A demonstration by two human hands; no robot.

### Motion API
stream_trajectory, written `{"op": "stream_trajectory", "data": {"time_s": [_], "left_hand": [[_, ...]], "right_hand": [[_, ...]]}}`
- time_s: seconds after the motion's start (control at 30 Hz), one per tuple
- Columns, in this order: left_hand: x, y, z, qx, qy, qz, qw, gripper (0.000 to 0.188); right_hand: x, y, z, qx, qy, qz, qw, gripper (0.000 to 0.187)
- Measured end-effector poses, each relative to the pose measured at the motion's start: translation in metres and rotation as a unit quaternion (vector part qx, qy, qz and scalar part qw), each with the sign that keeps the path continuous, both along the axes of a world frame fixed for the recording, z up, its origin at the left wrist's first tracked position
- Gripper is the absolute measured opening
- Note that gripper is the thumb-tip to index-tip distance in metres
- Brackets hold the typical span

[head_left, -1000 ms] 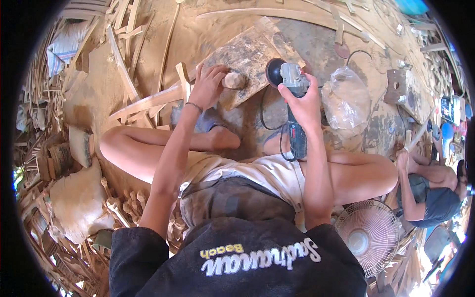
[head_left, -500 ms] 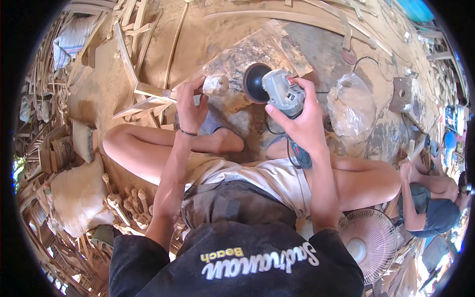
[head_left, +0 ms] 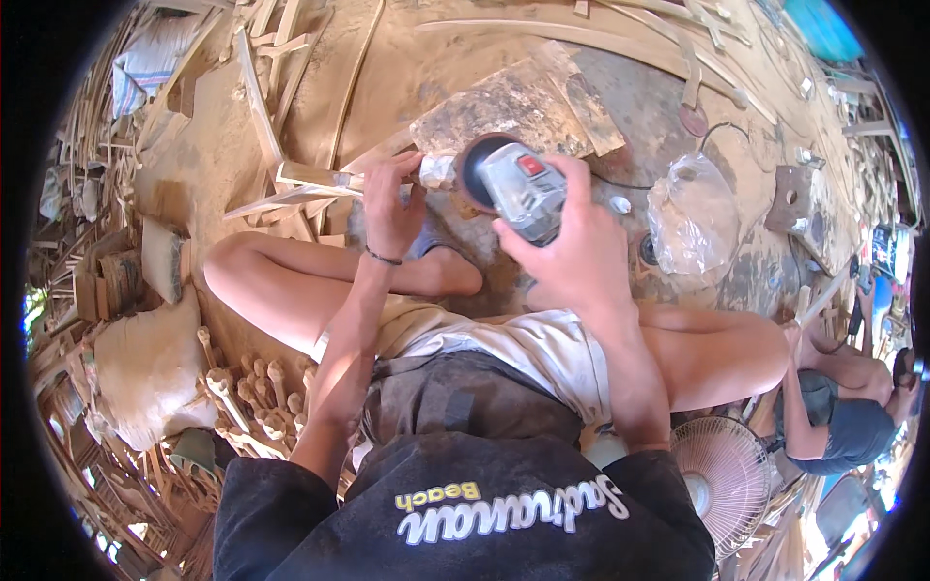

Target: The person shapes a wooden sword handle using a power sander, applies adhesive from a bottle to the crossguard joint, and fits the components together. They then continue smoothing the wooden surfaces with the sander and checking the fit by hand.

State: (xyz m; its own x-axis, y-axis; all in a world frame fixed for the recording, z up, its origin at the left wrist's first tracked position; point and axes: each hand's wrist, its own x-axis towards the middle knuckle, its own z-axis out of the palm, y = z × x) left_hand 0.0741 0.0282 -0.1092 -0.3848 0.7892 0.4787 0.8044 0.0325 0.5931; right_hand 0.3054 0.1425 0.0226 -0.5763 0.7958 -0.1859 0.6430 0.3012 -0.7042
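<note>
My right hand (head_left: 581, 242) is wrapped round the grey body of an angle grinder (head_left: 523, 194), whose red switch faces up. At its front, a dark round sanding disc (head_left: 472, 172) meets or overlaps the right end of a pale wooden piece (head_left: 437, 172); whether they touch, I cannot tell. My left hand (head_left: 391, 208) grips that piece from its left side, fingers closed and partly hiding it. Behind the disc, a worn, stained wooden board (head_left: 504, 108) lies on the floor.
Long wooden strips (head_left: 260, 116) lie at the far left, and carved wooden pieces (head_left: 257, 392) are heaped by my left knee. A clear plastic bag (head_left: 690, 218) sits to the right. A fan (head_left: 722, 484) stands near my right elbow, with another person (head_left: 833, 416) beyond it.
The grinder has moved left and turned, bringing its disc up to the wooden piece and its red switch into sight. My left hand keeps its grip on the piece.
</note>
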Motion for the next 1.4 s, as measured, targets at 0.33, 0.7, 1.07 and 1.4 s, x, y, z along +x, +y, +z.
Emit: {"op": "stream_trajectory", "data": {"time_s": [0.33,0.7,1.07,1.4], "left_hand": [[0.003,-0.005,0.006,0.03,-0.006,0.026,0.999,0.053],[0.001,-0.01,0.005,-0.014,-0.018,-0.013,1.0,0.056],[-0.032,0.03,-0.019,-0.244,0.029,-0.239,0.939,0.051],[-0.089,-0.025,-0.091,0.025,-0.125,0.459,0.879,0.057]], "right_hand": [[0.001,0.008,-0.027,-0.065,0.139,-0.018,0.988,0.072],[0.002,0.012,-0.024,-0.106,0.133,-0.02,0.985,0.071],[0.026,0.038,-0.044,-0.136,0.137,-0.174,0.966,0.073],[0.041,0.04,-0.065,-0.158,0.194,-0.26,0.933,0.069]]}}
